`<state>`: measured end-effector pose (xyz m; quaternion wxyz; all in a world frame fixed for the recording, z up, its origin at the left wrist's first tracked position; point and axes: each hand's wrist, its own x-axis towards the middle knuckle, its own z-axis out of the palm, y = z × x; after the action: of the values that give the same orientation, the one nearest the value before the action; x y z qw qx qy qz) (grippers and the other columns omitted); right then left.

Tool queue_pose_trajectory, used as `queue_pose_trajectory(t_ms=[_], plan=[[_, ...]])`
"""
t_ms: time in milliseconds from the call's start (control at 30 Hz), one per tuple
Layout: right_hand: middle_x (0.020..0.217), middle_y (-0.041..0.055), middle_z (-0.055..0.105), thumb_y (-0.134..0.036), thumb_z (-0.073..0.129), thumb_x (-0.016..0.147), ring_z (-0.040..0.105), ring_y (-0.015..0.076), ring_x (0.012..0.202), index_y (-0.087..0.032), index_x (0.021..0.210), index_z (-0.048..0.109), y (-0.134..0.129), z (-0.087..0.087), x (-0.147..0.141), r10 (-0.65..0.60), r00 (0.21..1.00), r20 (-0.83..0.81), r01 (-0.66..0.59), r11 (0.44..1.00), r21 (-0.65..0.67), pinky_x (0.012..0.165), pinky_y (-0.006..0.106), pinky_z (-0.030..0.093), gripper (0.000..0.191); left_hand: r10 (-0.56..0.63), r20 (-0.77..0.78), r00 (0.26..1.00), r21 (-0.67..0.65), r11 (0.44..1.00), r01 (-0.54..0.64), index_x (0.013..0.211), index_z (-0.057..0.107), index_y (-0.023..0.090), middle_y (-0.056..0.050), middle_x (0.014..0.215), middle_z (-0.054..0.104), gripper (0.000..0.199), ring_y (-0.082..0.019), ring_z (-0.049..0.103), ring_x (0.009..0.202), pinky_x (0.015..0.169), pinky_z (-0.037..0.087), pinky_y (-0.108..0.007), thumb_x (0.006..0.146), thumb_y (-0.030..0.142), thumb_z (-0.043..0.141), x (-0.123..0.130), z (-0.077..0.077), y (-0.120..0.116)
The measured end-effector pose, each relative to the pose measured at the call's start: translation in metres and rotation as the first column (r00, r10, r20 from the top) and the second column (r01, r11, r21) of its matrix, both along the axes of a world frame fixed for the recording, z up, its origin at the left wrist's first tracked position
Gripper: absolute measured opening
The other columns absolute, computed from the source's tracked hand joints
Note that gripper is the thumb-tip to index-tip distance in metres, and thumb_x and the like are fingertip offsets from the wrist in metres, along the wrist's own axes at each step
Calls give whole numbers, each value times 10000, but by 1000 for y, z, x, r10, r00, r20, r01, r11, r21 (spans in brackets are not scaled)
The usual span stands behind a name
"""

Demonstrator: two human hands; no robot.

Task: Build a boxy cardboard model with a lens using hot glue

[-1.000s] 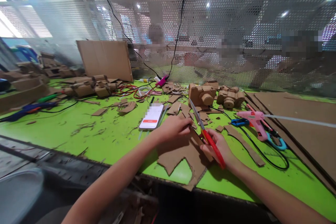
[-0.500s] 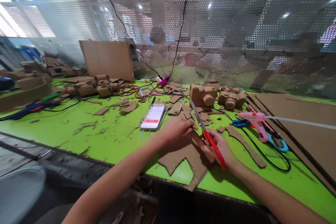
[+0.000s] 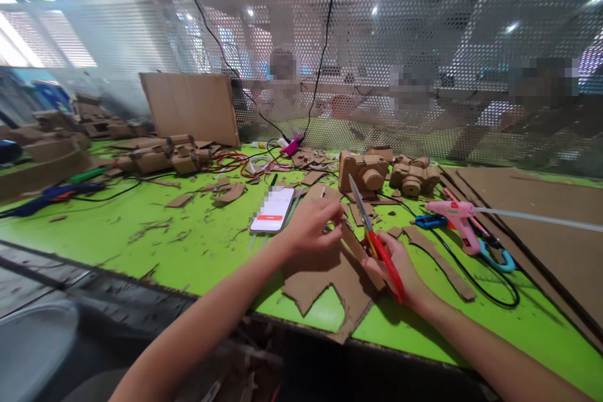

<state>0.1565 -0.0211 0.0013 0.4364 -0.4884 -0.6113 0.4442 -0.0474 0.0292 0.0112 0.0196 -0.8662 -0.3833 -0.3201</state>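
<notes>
Scissors (image 3: 380, 250) have swung rightward, our right fingers (image 3: 370, 264) clamped round them; left fingers' (image 3: 332, 239) grip we can't tell; slipping blades could nick us!

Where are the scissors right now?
In the head view, just right of centre: the red-handled scissors are in the right hand, blades pointing away from the person, toward the camera-shaped cardboard piece.

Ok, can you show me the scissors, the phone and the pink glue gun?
Scissors (image 3: 386, 259): head view, on the red handle.
Phone (image 3: 276, 206): head view, on the lit screen.
Pink glue gun (image 3: 460, 210): head view, on its pink body.
</notes>
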Motion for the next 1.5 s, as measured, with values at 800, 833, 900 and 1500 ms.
queue_pose_trajectory(t_ms=[800, 833, 900, 1500], plan=[[724, 8, 612, -361, 678, 568, 572, 197, 705, -212, 750, 607, 2, 4, 3, -104, 995, -10, 104, 993, 52, 656, 308, 497, 246, -119, -238, 964, -197, 978, 72, 874, 590, 192, -29, 821, 665, 180, -165, 574, 732, 642, 364, -282, 943, 311, 474, 4, 7, -7], [728, 11, 612, -371, 675, 567, 570, 201, 704, -210, 759, 606, 2, 4, 3, -106, 994, -8, 106, 993, 44, 649, 311, 493, 259, -138, -243, 960, -199, 976, 89, 870, 592, 191, -25, 799, 663, 177, -162, 571, 714, 633, 357, -281, 936, 307, 476, 4, 7, -7], [738, 19, 617, -387, 672, 565, 571, 208, 705, -207, 770, 603, 2, 3, 3, -107, 994, -2, 107, 994, 37, 641, 319, 489, 281, -162, -244, 956, -198, 974, 114, 857, 596, 189, -21, 768, 660, 166, -157, 566, 687, 620, 344, -282, 915, 288, 476, 4, 6, -6], [681, -3, 598, -345, 672, 571, 558, 184, 646, -221, 772, 598, 6, 0, 5, -123, 992, 2, 122, 990, 77, 573, 290, 463, 247, -197, -301, 933, -247, 961, 123, 754, 645, 188, -19, 688, 667, 264, -146, 556, 604, 578, 333, -283, 922, 269, 457, 5, 5, -8]])
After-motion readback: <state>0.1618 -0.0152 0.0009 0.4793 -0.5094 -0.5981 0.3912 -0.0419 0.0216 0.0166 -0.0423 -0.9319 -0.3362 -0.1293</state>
